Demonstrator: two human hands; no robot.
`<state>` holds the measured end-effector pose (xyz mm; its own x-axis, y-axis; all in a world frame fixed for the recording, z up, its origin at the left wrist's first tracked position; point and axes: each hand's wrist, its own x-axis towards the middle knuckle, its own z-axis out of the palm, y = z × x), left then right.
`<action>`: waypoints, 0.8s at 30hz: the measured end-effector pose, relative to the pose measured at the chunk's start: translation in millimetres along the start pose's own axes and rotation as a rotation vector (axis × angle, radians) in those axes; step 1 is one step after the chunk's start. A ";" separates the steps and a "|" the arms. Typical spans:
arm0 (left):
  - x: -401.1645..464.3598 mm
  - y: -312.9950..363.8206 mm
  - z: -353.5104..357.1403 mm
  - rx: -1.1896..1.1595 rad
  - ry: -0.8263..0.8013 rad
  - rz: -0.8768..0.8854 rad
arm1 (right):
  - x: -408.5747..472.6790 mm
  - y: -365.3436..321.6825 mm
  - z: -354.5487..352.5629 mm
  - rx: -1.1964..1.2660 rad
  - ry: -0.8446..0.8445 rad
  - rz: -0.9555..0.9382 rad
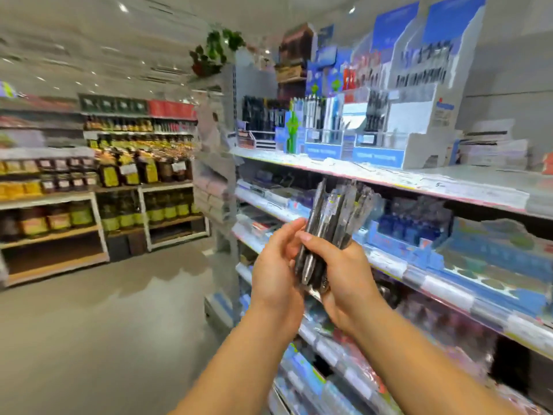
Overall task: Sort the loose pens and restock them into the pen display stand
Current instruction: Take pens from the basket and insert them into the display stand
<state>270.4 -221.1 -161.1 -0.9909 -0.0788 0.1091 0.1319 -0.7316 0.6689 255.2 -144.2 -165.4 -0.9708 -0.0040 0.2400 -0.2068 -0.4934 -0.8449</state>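
Both hands meet at chest height around one bundle of dark pens (327, 232): the right hand (344, 277) has its fingers curled round the lower part of the bundle, gripping it, while the left hand (276, 265) lies against the bundle's left side with its fingers bent along the barrels, touching and steadying rather than clearly clamping. The pens stand nearly upright, long axis tilted a little to the right at the top, their upper ends rising clear above the hands. The pen display stand (419, 115) lies up and to the right of the hands, on the top shelf (374, 176), so the right hand is the nearer one, and the move, as I judge it, is a lift up and rightward with the pens kept near vertical to drop into a tier. The stand is white and blue, stepped, with rows of dark pens already in its upper tiers; smaller pen boxes (323, 127) sit just to its left. Lower shelves carry blurred stationery. Off to the left, across an open grey floor (89, 324), stand grocery shelves (98, 175) of bottles and jars.
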 end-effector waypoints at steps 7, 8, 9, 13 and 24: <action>106.6 135.1 -105.2 0.471 -0.032 0.057 | 89.9 80.3 120.8 -0.011 -0.077 0.079; 123.4 147.7 -113.4 0.519 -0.044 0.073 | 100.7 87.9 132.9 -0.035 -0.084 0.067; 140.0 159.1 -119.4 0.563 -0.053 0.088 | 111.0 93.6 143.5 -0.068 -0.088 0.051; 198.2 187.1 -129.0 0.731 -0.009 0.162 | 160.7 105.4 164.3 -0.194 -0.100 -0.006; 381.3 222.2 -104.2 0.903 0.027 0.445 | 361.9 122.1 163.2 -0.306 -0.072 -0.115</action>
<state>-80.9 -484.3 -47.5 -0.8455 -0.2432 0.4754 0.4501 0.1544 0.8795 -101.6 -347.9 -103.7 -0.9300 -0.0297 0.3663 -0.3525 -0.2106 -0.9118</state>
